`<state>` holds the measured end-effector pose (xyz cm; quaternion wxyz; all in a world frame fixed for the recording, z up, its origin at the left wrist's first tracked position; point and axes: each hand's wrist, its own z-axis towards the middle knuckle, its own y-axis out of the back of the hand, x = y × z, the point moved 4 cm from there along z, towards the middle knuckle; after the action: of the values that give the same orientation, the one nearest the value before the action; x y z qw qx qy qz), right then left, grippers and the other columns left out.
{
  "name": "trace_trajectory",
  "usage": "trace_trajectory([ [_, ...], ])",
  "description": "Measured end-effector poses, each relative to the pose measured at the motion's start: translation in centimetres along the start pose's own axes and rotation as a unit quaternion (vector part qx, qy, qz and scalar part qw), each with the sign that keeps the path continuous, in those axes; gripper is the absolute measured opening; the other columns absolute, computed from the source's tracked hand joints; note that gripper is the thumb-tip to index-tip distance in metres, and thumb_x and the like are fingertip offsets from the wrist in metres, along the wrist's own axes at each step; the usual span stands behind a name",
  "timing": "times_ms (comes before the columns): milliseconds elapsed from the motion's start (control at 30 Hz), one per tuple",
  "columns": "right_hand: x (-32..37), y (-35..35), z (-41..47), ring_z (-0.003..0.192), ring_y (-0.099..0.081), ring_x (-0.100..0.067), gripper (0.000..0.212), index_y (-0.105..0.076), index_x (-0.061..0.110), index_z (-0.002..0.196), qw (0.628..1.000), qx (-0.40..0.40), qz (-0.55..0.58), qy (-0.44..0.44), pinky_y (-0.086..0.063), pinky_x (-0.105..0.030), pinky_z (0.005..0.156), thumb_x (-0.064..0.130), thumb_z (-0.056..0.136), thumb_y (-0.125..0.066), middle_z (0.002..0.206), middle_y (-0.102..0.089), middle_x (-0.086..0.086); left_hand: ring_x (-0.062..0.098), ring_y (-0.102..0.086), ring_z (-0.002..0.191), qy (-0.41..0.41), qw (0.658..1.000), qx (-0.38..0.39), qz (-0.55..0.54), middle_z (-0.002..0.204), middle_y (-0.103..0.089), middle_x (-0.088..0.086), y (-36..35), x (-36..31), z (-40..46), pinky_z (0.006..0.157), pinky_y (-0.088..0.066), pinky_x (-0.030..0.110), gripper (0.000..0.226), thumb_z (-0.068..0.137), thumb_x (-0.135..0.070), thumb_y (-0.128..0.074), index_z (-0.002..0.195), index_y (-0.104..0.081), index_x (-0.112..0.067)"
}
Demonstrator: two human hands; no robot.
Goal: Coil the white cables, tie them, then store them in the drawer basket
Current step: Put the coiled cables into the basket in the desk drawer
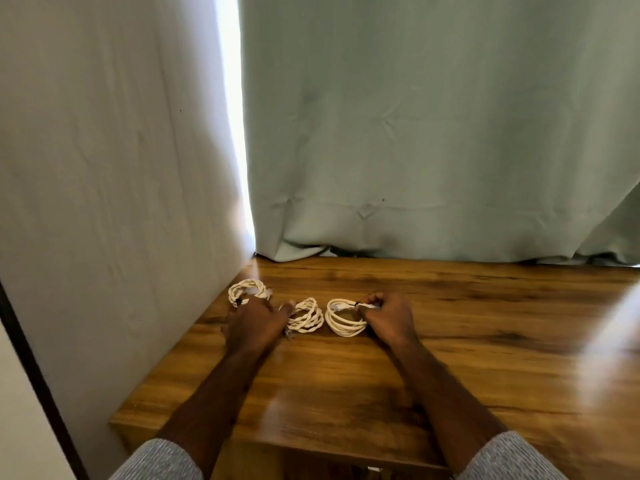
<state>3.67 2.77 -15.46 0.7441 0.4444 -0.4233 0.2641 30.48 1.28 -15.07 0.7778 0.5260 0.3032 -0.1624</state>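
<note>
Three coiled white cables lie in a row on the wooden table [450, 358]. The left coil [246, 291] sits just beyond my left hand [254, 322], whose fingertips reach it. The middle coil [306, 315] lies against that hand's thumb, which touches its left side. My right hand [386, 318] pinches the top right of the right coil [344, 318], fingers curled round its strands near a small dark tie. The drawer basket is not in view.
A white wall [121, 185] borders the table on the left. A pale green curtain [433, 133] hangs behind the table's far edge. The table's front edge [277, 441] runs just before my sleeves.
</note>
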Motion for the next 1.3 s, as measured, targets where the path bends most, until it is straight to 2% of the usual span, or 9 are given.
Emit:
trace_trajectory([
  [400,-1.3,3.7,-1.2,0.071,-0.066,-0.010,0.005,-0.075,0.019,0.073,0.998,-0.057,-0.006,0.030,-0.050,-0.025,0.067,0.018,0.074,-0.079,0.071,-0.071,0.007,0.025,-0.067,0.073,0.030,0.992,0.118,-0.032,0.065,-0.069,0.001,-3.8,-4.3,-0.4,0.085,-0.054,0.047,0.039,0.068,-0.054,-0.060,0.072,-0.069,-0.016],
  [500,-2.6,6.7,-1.7,0.072,-0.065,-0.012,0.006,-0.072,0.019,0.074,0.995,-0.095,-0.013,0.028,-0.047,-0.025,0.067,0.018,0.074,-0.078,0.073,-0.070,0.005,0.024,-0.067,0.077,0.008,0.989,0.138,-0.043,0.073,-0.071,0.002,-5.5,-6.1,-1.5,0.076,-0.053,0.037,0.039,0.068,-0.052,-0.065,0.080,-0.069,-0.015],
  [600,-4.5,10.6,-2.5,0.075,-0.065,-0.014,0.008,-0.073,0.017,0.078,0.989,-0.147,-0.028,0.013,-0.045,-0.024,0.069,0.020,0.073,-0.079,0.077,-0.072,0.002,0.028,-0.066,0.084,-0.010,0.985,0.156,-0.070,0.085,-0.070,0.007,-7.2,-8.9,-3.3,0.078,-0.054,0.040,0.038,0.070,-0.051,-0.067,0.085,-0.063,-0.017],
  [833,-8.6,21.7,-6.7,0.075,-0.068,-0.018,0.008,-0.075,0.014,0.076,0.969,-0.242,-0.051,-0.023,-0.052,-0.030,0.075,0.018,0.071,-0.081,0.073,-0.073,0.001,0.032,-0.067,0.078,-0.076,0.959,0.231,-0.143,0.070,-0.067,0.008,-12.7,-16.9,-9.1,0.073,-0.052,0.041,0.039,0.073,-0.050,-0.070,0.069,-0.065,-0.011],
  [933,-10.7,26.5,-9.1,0.077,-0.069,-0.018,0.007,-0.076,0.018,0.075,0.958,-0.274,-0.058,-0.058,-0.056,-0.033,0.080,0.020,0.070,-0.081,0.073,-0.073,0.004,0.026,-0.061,0.069,-0.118,0.942,0.273,-0.159,0.069,-0.065,0.008,-14.4,-20.9,-12.9,0.054,-0.037,0.030,0.035,0.082,-0.040,-0.074,0.068,-0.065,-0.009],
  [1000,-11.7,29.3,-10.6,0.075,-0.070,-0.017,0.007,-0.075,0.020,0.071,0.951,-0.292,-0.068,-0.072,-0.057,-0.035,0.079,0.025,0.068,-0.080,0.069,-0.072,0.008,0.023,-0.058,0.066,-0.133,0.931,0.292,-0.172,0.071,-0.066,0.009,-15.4,-23.2,-15.2,0.052,-0.033,0.030,0.036,0.081,-0.041,-0.075,0.071,-0.066,-0.007],
  [1100,-13.1,33.7,-13.1,0.075,-0.070,-0.017,0.011,-0.076,0.020,0.073,0.939,-0.322,-0.077,-0.094,-0.059,-0.038,0.076,0.028,0.067,-0.080,0.069,-0.073,0.004,0.019,-0.048,0.053,-0.168,0.913,0.323,-0.182,0.055,-0.055,0.004,-16.5,-26.8,-19.8,0.049,-0.027,0.030,0.042,0.082,-0.037,-0.076,0.055,-0.058,-0.010],
  [1200,-14.2,38.2,-16.0,0.079,-0.070,-0.018,0.014,-0.075,0.023,0.079,0.924,-0.357,-0.090,-0.103,-0.059,-0.035,0.076,0.029,0.069,-0.084,0.076,-0.073,0.004,0.017,-0.041,0.048,-0.205,0.894,0.352,-0.187,0.048,-0.045,0.001,-17.2,-30.0,-24.4,0.051,-0.024,0.031,0.048,0.082,-0.034,-0.077,0.048,-0.051,-0.013],
  [1300,-15.3,43.3,-19.5,0.073,-0.070,-0.010,0.015,-0.077,0.022,0.085,0.908,-0.388,-0.097,-0.120,-0.058,-0.027,0.069,0.027,0.073,-0.085,0.078,-0.074,0.004,0.019,-0.050,0.057,-0.241,0.870,0.384,-0.192,0.056,-0.054,0.002,-18.1,-32.8,-29.0,0.060,-0.031,0.032,0.037,0.082,-0.036,-0.076,0.057,-0.059,-0.015],
])
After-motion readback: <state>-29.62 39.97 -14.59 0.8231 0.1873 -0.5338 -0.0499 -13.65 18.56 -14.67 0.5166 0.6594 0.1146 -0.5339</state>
